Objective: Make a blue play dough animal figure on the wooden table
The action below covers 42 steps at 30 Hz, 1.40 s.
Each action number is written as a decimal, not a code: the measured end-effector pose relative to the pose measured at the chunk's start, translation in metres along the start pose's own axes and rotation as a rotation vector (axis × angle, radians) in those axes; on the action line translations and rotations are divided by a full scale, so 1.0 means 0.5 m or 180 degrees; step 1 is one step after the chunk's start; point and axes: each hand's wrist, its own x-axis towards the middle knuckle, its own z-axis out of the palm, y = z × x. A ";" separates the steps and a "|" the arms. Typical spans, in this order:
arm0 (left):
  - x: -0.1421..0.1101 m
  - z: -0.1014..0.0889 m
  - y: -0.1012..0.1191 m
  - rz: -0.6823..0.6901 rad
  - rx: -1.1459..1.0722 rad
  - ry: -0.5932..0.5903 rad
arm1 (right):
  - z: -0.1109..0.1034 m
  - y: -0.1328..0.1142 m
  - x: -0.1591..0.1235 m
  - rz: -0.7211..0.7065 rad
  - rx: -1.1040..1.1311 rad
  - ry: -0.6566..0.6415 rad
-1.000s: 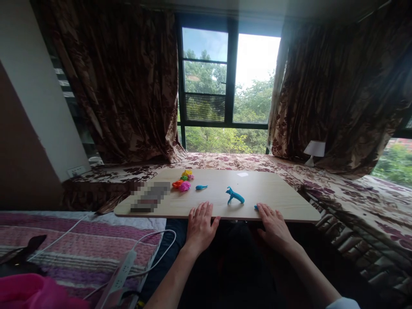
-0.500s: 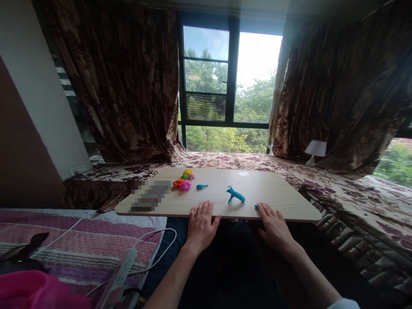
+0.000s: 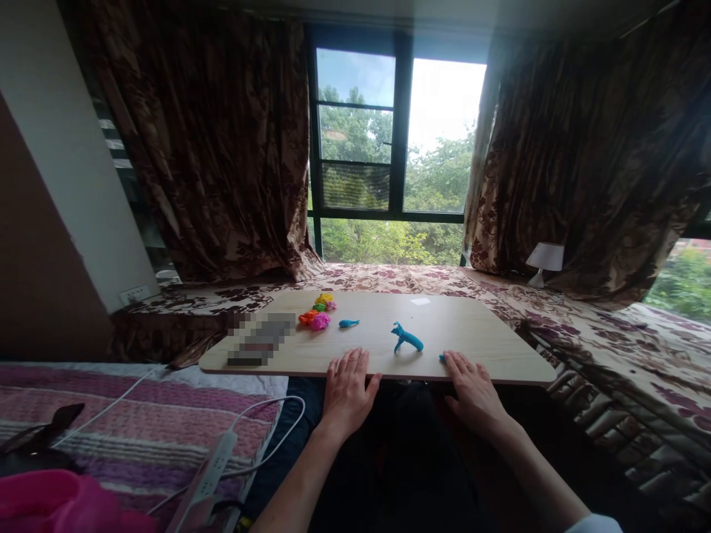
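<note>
My left hand (image 3: 349, 385) rests with its fingers stretched flat on the near edge of the pale wooden table (image 3: 372, 354), holding nothing. At the same edge lies my right hand (image 3: 474, 389), fingers stretched out and palm down. A small blue piece of modelling clay (image 3: 443, 358) peeps out beside its fingertips, partly hidden by them. Between the hands and a little farther in stands a blue clay figure (image 3: 408, 338) with a curved body, thin legs and small curls on top. A blue clay teardrop (image 3: 349, 323) lies to its left, apart from both hands.
Yellow (image 3: 324, 298), green, orange (image 3: 307, 317) and pink (image 3: 321, 321) clay lumps cluster at the table's far left. A blurred-out dark rectangle (image 3: 261, 340) lies nearer. A power strip (image 3: 205, 474) with a white cable is on the bed at left; a lamp (image 3: 545, 257) stands back right.
</note>
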 end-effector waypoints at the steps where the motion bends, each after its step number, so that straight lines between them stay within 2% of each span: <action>1: 0.000 0.000 0.000 -0.0002 0.0001 -0.0007 | -0.001 -0.004 -0.010 -0.0063 -0.0008 0.0011; 4: 0.000 -0.001 0.000 0.0008 -0.0001 -0.0017 | -0.004 -0.006 -0.021 -0.0156 -0.0011 -0.0013; 11: -0.001 0.001 -0.001 0.0015 0.0007 -0.0014 | 0.006 0.017 0.032 0.0117 0.0035 -0.0070; 19: -0.001 0.003 -0.003 0.0012 0.0012 -0.0045 | -0.001 -0.013 -0.025 -0.0151 0.0007 -0.0018; 27: 0.001 0.004 -0.002 0.0015 0.0020 -0.0002 | -0.003 0.006 0.030 0.0120 0.0068 -0.0116; 34: 0.001 0.002 -0.003 0.0026 0.0024 -0.0002 | -0.013 -0.016 -0.020 -0.0156 0.0037 -0.0163; 42: 0.000 0.002 -0.004 0.0038 0.0009 0.0042 | -0.007 -0.002 0.028 0.0119 0.0072 -0.0116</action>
